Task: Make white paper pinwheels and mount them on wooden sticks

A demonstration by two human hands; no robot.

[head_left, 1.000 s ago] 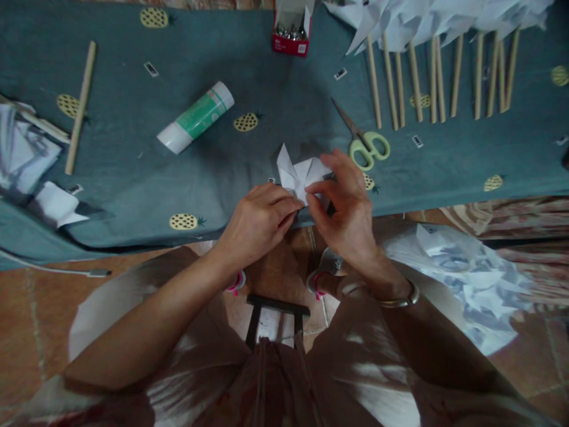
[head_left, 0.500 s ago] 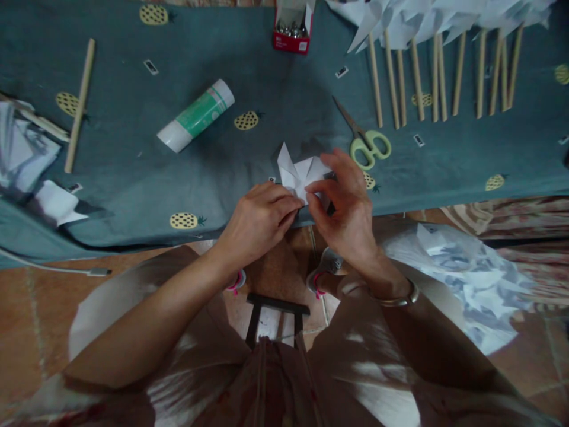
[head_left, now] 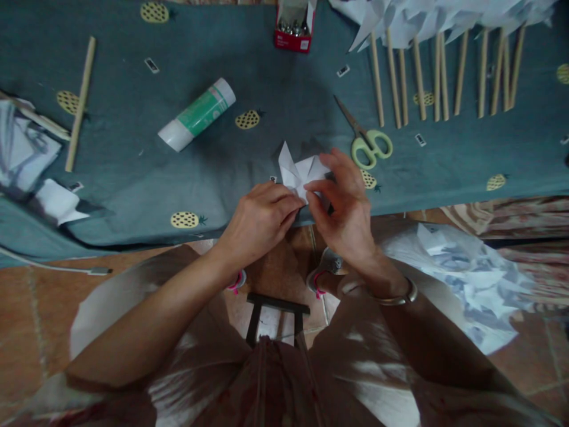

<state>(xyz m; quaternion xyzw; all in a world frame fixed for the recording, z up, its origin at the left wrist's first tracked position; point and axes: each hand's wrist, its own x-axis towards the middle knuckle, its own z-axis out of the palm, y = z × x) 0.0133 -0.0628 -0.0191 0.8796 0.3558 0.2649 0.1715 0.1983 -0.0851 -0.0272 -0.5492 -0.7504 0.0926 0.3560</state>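
A folded white paper pinwheel (head_left: 302,173) is held at the front edge of the table, its pointed blades facing away from me. My left hand (head_left: 264,219) pinches its lower left part between thumb and fingers. With thumb and index finger, my right hand (head_left: 344,204) grips the pinwheel near its middle and right side; the other fingers curl above. The fingertips hide the lower part of the paper. Scissors (head_left: 367,142) with pale green handles lie just beyond my right hand.
A glue stick (head_left: 197,115) with a green label and a wooden stick (head_left: 80,104) lie to the left. A red box (head_left: 292,41) of metal pins stands at the back. Several pinwheels on sticks (head_left: 438,77) lie back right; a bag of folded paper (head_left: 471,284) sits lower right.
Both hands keep nearly the same hold on the paper pinwheel. The whole view has shifted very slightly; nothing else visibly differs.
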